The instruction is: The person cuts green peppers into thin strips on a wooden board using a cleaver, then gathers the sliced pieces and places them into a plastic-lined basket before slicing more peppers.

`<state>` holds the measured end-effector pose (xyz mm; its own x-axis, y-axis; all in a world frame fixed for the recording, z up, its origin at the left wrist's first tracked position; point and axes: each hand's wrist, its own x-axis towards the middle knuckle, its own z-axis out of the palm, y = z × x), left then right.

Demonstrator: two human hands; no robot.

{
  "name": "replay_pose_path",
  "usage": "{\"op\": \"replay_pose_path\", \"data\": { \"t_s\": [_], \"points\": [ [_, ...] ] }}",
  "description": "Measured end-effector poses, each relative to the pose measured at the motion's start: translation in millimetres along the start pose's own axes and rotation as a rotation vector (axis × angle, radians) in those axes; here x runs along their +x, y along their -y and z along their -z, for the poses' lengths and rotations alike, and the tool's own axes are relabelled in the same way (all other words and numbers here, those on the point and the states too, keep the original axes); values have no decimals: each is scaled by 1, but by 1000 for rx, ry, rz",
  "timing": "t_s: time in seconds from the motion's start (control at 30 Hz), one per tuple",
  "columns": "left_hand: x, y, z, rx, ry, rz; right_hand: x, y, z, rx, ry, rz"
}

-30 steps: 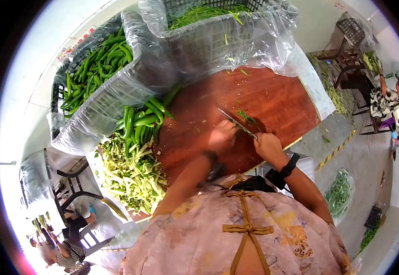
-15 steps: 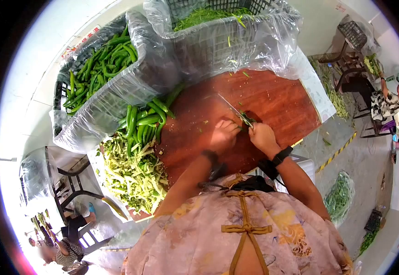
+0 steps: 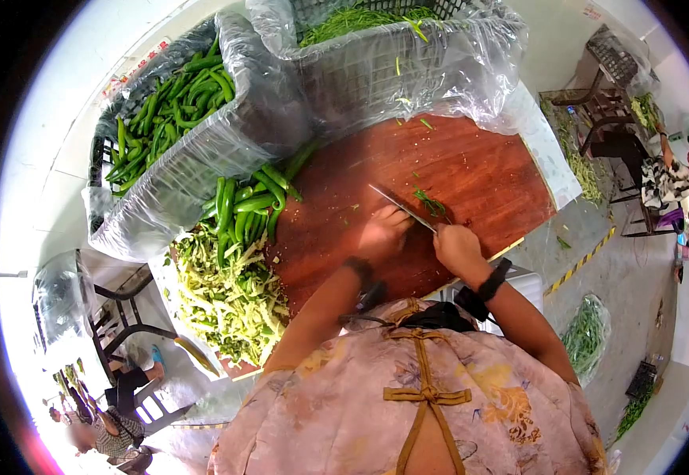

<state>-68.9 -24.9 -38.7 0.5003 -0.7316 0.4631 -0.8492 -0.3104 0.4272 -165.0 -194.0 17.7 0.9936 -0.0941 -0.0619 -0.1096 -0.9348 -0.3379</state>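
Note:
My right hand [image 3: 457, 245] is wrapped round the handle of a knife [image 3: 402, 207], whose blade points up and left over the red-brown board [image 3: 479, 166]. Beside the blade, my left hand [image 3: 384, 232] has its fingers bent together; whether they pinch anything is hidden. Thin shredded green pepper [image 3: 430, 203] lies just beyond the knife. Whole green peppers [image 3: 248, 207] are piled at the board's left, above a heap of pale pepper cores and scraps [image 3: 226, 301].
A plastic-lined crate of green peppers [image 3: 174, 103] stands at upper left. Another lined crate [image 3: 408, 75] holds shredded green pieces behind the board. A bag of greens [image 3: 586, 336] lies on the floor at right. Seated people [image 3: 665, 182] are at far right and lower left.
The knife has come down and left, off the green shreds, which now lie apart from it on the board. My left hand has shifted slightly left and down.

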Motion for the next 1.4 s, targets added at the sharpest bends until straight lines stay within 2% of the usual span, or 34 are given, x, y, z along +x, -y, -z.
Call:
{"op": "replay_pose_path", "data": {
  "t_s": [0.17, 0.27, 0.33, 0.5, 0.73, 0.87, 0.93, 1.03, 1.1, 1.23, 1.33, 1.4],
  "points": [
    [1, 4, -4, 18, 59, 9, 32, 10, -10, 14, -95, -5],
    [0, 6, -6, 45, 83, -14, 33, -5, -12, 83, -158, 12],
    [-1, 6, -5, -25, -26, -53, 21, -7, -1, 72, -123, 6],
    [-3, 5, -9, -43, -9, -15, -5, -2, 11, 23, 5, -33],
    [-3, 2, 0, -64, -24, -4, 3, -1, 7, 6, 27, 5],
    [0, 3, -2, -126, -71, -30, 25, 11, 4, 55, -6, 12],
    [0, 1, 0, -128, -19, 9, 28, 13, 3, 89, -25, 7],
    [0, 5, -3, -120, -12, -45, 25, 8, -4, 78, -49, 24],
    [-4, 4, -7, -93, 1, -47, 23, 11, -4, 30, 50, -24],
    [-2, 10, -9, -17, 61, -74, -6, -1, 3, 39, 14, -20],
    [-2, -1, 5, -12, 2, -62, -4, -2, -4, 2, 35, -71],
    [-3, 1, -5, -17, 28, -42, 15, 1, -13, 65, -60, -26]
  ]
}}
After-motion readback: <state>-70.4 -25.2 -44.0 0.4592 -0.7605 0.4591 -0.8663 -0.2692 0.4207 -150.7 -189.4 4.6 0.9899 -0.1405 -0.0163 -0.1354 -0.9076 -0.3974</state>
